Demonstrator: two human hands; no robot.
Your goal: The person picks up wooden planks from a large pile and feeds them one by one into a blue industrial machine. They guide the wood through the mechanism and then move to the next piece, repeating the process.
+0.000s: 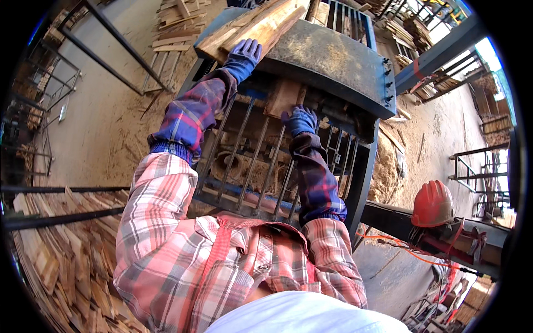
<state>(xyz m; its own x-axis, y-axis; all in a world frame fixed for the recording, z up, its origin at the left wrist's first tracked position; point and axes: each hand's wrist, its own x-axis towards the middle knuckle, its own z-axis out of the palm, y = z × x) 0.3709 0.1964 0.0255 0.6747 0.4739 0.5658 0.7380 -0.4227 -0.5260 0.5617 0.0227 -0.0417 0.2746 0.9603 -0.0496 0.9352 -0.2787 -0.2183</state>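
Observation:
My left hand (244, 56), in a blue-grey work glove, reaches up to rough wooden planks (266, 30) lying on top of a machine's metal hood (333, 58). Its fingers lie stretched out against the side of the nearest plank. Lower down, a single wooden board (285, 97) lies flat with its far end under the hood. My right hand (301, 120), gloved alike, rests at the board's near right corner, fingers somewhat apart and pointing at the hood. Below both hands run the metal bars (250, 150) of the machine's infeed grate.
Left of me stands a large pile of wood slats (66, 261) behind black rails. A red hard hat (432, 203) sits on a dark beam (466, 244) at right, near an orange cord (411, 252). Sawdust (386, 172) heaps beside the machine. More wood (176, 28) is stacked beyond.

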